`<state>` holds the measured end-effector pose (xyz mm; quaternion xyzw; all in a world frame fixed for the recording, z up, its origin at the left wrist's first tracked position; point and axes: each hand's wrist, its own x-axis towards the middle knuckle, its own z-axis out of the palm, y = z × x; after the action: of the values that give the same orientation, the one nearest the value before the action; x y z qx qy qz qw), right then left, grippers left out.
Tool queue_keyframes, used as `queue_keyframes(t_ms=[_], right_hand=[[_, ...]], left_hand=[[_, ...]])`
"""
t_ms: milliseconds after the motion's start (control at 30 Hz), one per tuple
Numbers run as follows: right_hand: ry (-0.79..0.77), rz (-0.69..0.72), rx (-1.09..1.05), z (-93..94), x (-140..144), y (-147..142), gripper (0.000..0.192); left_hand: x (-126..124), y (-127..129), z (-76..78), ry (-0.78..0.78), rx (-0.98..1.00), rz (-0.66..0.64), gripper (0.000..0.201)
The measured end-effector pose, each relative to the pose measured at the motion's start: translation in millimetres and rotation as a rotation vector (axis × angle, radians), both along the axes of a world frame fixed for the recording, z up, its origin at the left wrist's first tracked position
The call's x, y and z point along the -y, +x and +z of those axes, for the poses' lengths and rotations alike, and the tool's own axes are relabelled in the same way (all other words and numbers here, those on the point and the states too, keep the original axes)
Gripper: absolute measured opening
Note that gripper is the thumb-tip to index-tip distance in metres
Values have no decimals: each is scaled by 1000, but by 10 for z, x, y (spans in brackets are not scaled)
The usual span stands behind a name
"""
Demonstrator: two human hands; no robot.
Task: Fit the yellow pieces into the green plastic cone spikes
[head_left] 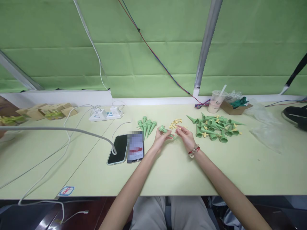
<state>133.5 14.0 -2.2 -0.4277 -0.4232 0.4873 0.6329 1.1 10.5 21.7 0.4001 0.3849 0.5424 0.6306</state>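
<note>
My left hand (161, 138) grips a green plastic cone (164, 129), its wide end pointing up and left. Close beside it, my right hand (185, 136), with a bead bracelet at the wrist, pinches a small yellowish piece (179, 127) at its fingertips. Small yellow pieces (175, 123) lie scattered just beyond both hands. To the left of my hands lies a neat group of green cones (146, 125). On the right, a bigger loose pile of green cones (214, 127) has yellow parts mixed in.
Two phones (126, 149) lie left of my hands, one with a white cable plugged in. A white power strip (105, 114) and small boxes (45, 111) sit at the back left. A plastic cup (216, 101), a cardboard tray (233, 107) and a clear bag (263, 124) are at the right.
</note>
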Motion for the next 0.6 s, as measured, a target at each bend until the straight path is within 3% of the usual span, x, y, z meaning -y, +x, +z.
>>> queue_keyframes(t_ms=[100, 200, 367, 600], right_hand=[[1, -42, 57, -24, -11, 22, 43], [38, -113, 170, -8, 0, 43, 41], [115, -36, 236, 54, 48, 21, 37], [96, 26, 238, 58, 114, -78, 29]], left_hand=[[-22, -14, 4, -70, 123, -25, 40], [-42, -25, -7, -79, 121, -30, 47], [-36, -5, -14, 54, -11, 5, 44], [-27, 24, 1, 60, -39, 113, 43]])
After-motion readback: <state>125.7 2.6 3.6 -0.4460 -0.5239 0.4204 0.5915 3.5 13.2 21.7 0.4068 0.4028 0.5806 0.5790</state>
